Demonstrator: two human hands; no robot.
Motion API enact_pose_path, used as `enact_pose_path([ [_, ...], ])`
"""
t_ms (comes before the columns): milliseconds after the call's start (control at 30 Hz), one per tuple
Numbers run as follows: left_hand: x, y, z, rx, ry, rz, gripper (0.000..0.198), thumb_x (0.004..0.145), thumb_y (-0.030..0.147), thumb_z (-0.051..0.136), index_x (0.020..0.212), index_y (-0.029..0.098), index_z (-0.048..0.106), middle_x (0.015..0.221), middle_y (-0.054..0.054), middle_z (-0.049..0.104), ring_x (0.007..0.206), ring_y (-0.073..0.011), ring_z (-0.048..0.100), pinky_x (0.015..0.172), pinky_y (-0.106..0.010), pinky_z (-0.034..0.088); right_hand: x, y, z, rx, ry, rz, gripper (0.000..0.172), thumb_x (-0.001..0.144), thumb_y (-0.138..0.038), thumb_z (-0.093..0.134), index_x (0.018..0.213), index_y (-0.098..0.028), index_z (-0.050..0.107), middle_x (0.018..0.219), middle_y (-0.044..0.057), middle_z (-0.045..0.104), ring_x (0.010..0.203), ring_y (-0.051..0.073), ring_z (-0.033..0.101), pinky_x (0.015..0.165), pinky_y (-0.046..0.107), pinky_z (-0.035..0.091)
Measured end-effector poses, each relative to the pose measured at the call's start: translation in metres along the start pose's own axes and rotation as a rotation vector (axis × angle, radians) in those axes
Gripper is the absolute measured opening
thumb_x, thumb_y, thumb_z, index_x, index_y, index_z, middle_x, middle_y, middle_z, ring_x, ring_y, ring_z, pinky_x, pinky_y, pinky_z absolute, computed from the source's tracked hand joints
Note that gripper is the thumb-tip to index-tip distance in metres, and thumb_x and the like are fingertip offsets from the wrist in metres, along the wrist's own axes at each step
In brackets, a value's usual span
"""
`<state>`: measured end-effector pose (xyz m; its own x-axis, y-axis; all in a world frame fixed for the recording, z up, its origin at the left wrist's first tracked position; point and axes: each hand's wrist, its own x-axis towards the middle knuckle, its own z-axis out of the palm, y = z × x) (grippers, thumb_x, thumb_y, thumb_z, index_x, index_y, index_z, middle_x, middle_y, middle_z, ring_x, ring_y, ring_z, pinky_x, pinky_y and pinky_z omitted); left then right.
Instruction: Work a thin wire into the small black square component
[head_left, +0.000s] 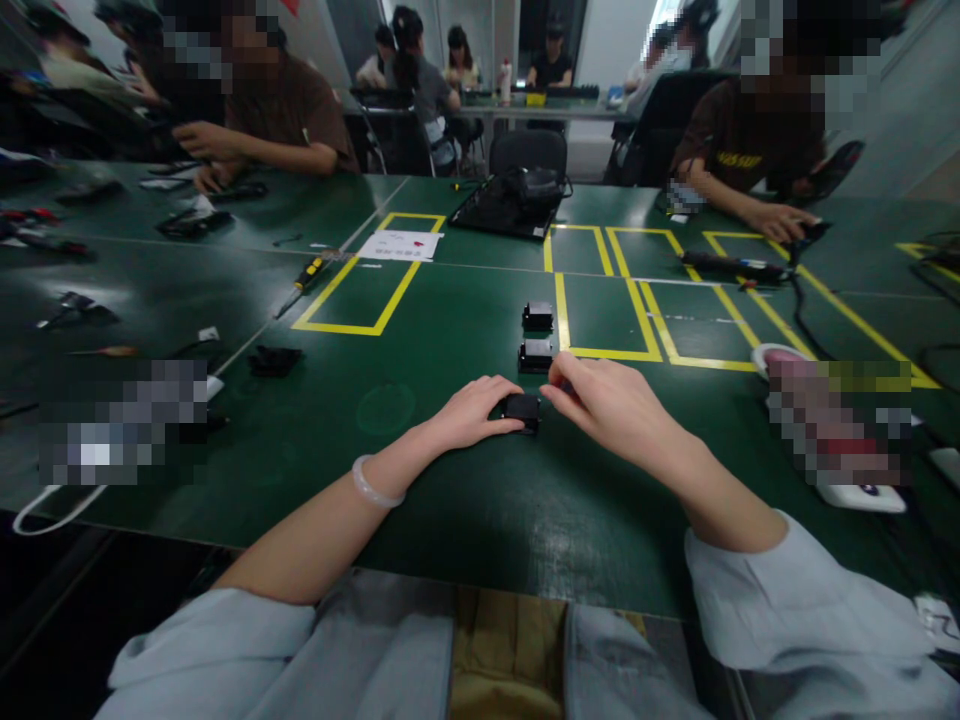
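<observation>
My left hand (478, 412) grips a small black rectangular block (523, 410) from its left side, thumb on the near side and fingers on the far side. The block rests on the green table (465, 500). Just to the right of it is my right hand (600, 395), its thumb and forefinger pinched together; whatever is between them, if anything, is too small to make out. Beyond my hands stand two similar black blocks with greyish tops, a nearer block (535, 354) and a farther block (538, 316).
Yellow tape outlines (611, 353) mark the table. A yellow-black screwdriver (307, 272) and a black part (274, 360) lie left, a paper sheet (397, 246) and a black panel (502, 212) farther back. Blurred devices flank me. Co-workers sit across the table.
</observation>
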<state>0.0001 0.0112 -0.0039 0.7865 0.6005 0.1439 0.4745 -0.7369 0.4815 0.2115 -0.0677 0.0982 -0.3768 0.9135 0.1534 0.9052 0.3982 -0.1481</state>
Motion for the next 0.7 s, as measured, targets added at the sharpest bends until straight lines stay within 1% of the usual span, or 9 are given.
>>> enact_pose_path([
  [100, 0.0, -0.0006, 0.0, -0.006, 0.002, 0.004, 0.043, 0.09, 0.052, 0.057, 0.12, 0.021, 0.055, 0.115, -0.008, 0.06, 0.104, -0.0249, 0.055, 0.09, -0.038, 0.044, 0.0008, 0.0011, 0.0017, -0.029, -0.016, 0.012, 0.018, 0.097, -0.031, 0.039, 0.098, -0.019, 0.053, 0.081, 0.005, 0.067, 0.071, 0.019, 0.06, 0.06, 0.027, 0.032],
  [300, 0.0001, 0.001, -0.0013, -0.005, 0.004, 0.006, 0.041, 0.09, 0.052, 0.057, 0.117, 0.021, 0.056, 0.114, -0.008, 0.06, 0.103, -0.0246, 0.055, 0.089, -0.038, 0.044, -0.0005, 0.0014, 0.0031, 0.031, 0.032, -0.024, 0.019, 0.092, -0.022, 0.041, 0.108, -0.018, 0.05, 0.088, 0.006, 0.067, 0.072, 0.017, 0.06, 0.063, 0.027, 0.036],
  [400, -0.0001, 0.0007, -0.0007, -0.012, 0.008, 0.0, 0.042, 0.09, 0.052, 0.058, 0.119, 0.021, 0.056, 0.114, -0.008, 0.06, 0.103, -0.0248, 0.055, 0.089, -0.038, 0.044, -0.001, 0.0005, 0.0012, 0.035, 0.037, -0.028, 0.018, 0.093, -0.026, 0.041, 0.106, -0.018, 0.051, 0.087, 0.006, 0.068, 0.072, 0.018, 0.06, 0.063, 0.027, 0.036],
  [500, -0.0003, 0.0001, -0.0001, -0.021, 0.005, 0.001, 0.044, 0.09, 0.052, 0.058, 0.121, 0.022, 0.055, 0.115, -0.008, 0.06, 0.104, -0.0247, 0.055, 0.09, -0.038, 0.044, 0.0, 0.0008, 0.0006, -0.012, 0.016, -0.003, 0.02, 0.096, -0.033, 0.04, 0.098, -0.019, 0.054, 0.083, 0.007, 0.068, 0.073, 0.019, 0.061, 0.061, 0.028, 0.034],
  [567, -0.0003, 0.0001, -0.0002, -0.022, -0.001, -0.001, 0.043, 0.09, 0.053, 0.057, 0.121, 0.022, 0.055, 0.116, -0.008, 0.06, 0.104, -0.0247, 0.055, 0.091, -0.038, 0.044, 0.0009, 0.0015, 0.0015, -0.044, -0.004, 0.017, 0.021, 0.097, -0.033, 0.039, 0.097, -0.019, 0.055, 0.084, 0.007, 0.069, 0.074, 0.02, 0.062, 0.061, 0.028, 0.033],
  [700, 0.0001, 0.0012, -0.0015, -0.016, -0.008, -0.01, 0.043, 0.09, 0.054, 0.057, 0.119, 0.022, 0.056, 0.115, -0.008, 0.06, 0.104, -0.0249, 0.055, 0.09, -0.038, 0.044, 0.001, 0.003, 0.0049, -0.034, 0.02, 0.012, 0.02, 0.096, -0.027, 0.039, 0.108, -0.018, 0.052, 0.09, 0.007, 0.07, 0.077, 0.021, 0.064, 0.063, 0.028, 0.036],
])
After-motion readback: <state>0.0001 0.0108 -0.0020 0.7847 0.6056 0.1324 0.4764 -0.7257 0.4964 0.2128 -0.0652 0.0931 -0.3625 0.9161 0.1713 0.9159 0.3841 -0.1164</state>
